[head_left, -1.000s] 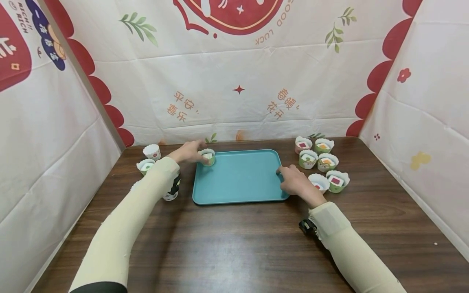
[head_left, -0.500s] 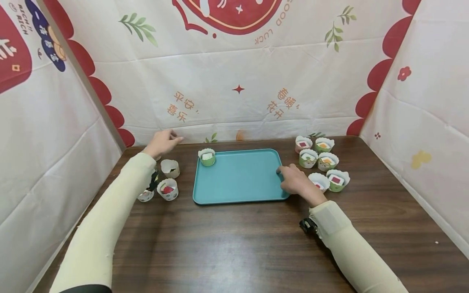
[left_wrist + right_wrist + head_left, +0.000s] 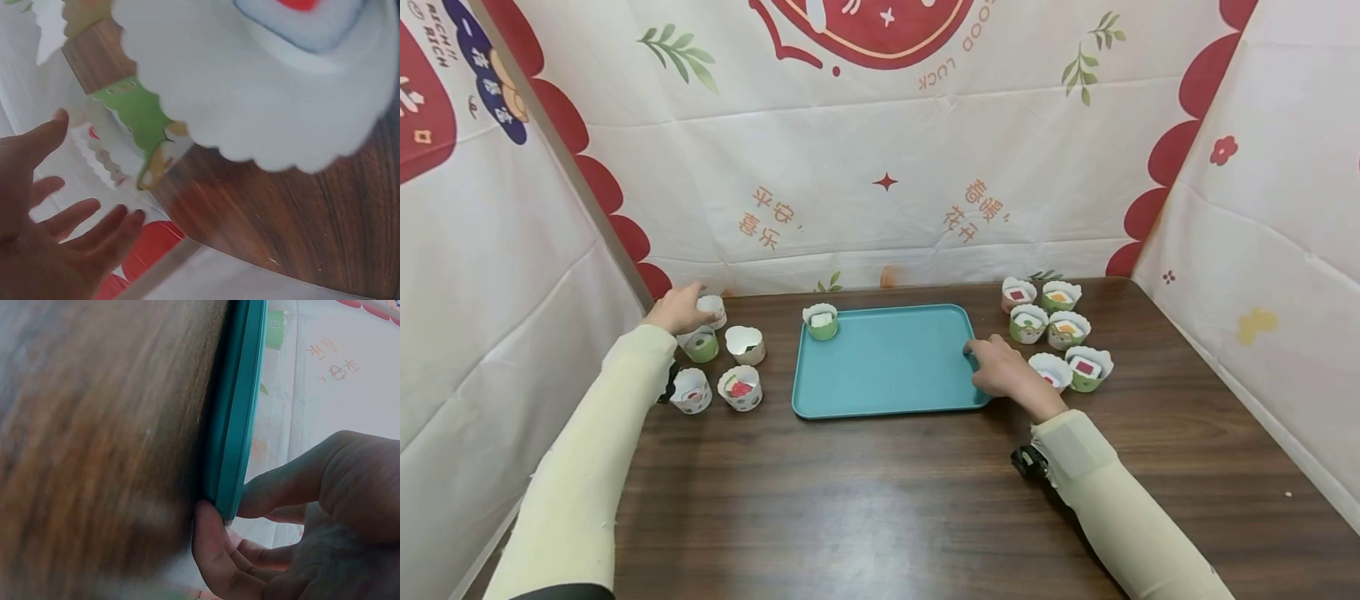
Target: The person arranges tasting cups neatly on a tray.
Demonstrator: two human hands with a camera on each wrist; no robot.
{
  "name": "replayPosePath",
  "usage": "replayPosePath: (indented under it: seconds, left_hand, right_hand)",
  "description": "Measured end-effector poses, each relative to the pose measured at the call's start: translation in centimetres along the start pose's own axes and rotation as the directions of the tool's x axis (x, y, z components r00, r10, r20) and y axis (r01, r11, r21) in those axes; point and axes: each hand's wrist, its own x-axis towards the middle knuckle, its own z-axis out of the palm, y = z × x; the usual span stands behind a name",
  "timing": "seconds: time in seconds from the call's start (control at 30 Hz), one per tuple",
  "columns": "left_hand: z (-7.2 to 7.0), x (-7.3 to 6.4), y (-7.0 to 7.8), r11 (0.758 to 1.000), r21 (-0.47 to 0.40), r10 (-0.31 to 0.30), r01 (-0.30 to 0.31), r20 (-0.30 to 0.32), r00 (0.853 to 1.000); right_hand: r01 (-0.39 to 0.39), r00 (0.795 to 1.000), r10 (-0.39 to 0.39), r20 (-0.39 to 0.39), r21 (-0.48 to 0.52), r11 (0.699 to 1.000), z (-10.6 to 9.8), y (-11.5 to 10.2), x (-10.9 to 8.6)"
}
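A teal tray (image 3: pixel 887 358) lies mid-table. My right hand (image 3: pixel 1003 367) holds its right edge; in the right wrist view the thumb (image 3: pixel 275 487) is on one side of the rim and a finger (image 3: pixel 215 550) on the other. At the back left, my left hand (image 3: pixel 676 308) reaches over the paper cups, between a white cup (image 3: pixel 712 310) and a green cup (image 3: pixel 702 344). Its fingers (image 3: pixel 78 219) are spread with nothing between them in the left wrist view. One green cup (image 3: pixel 822 327) with a white piece inside stands on the tray's back left corner.
Nearer on the left stand a pale cup (image 3: pixel 745 343), a dotted cup (image 3: pixel 741 392) with a red piece, and another white cup (image 3: pixel 691 393). Right of the tray, several filled cups (image 3: pixel 1067 329) stand in two rows. A printed cloth (image 3: pixel 880 225) rises behind the table.
My left hand has let go of the green cup on the tray's back left corner and moved left to the cups there. The right hand stays on the tray's edge.
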Motion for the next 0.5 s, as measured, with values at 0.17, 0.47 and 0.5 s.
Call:
replayPosePath:
  seconds: [0.17,0.47,0.5]
  left_hand:
    - [0.31,0.13,-0.84,0.999,0.045,0.02,-0.026,0.122,0.992]
    - [0.72,0.48,-0.18,0.998,-0.022,-0.053,0.055,0.101,0.994]
    - [0.75,0.41,-0.13,0.997,-0.025,-0.071,0.073,0.097,0.993]
  right_hand:
    - [0.0,1.0,0.0,0.001,-0.003,1.0,-0.14,-0.01,-0.03]
    - [-0.002,1.0,0.002,-0.004,0.005,1.0,0.02,0.0,-0.15]
    - [0.0,1.0,0.0,-0.004,0.008,1.0,0.06,-0.01,-0.15]
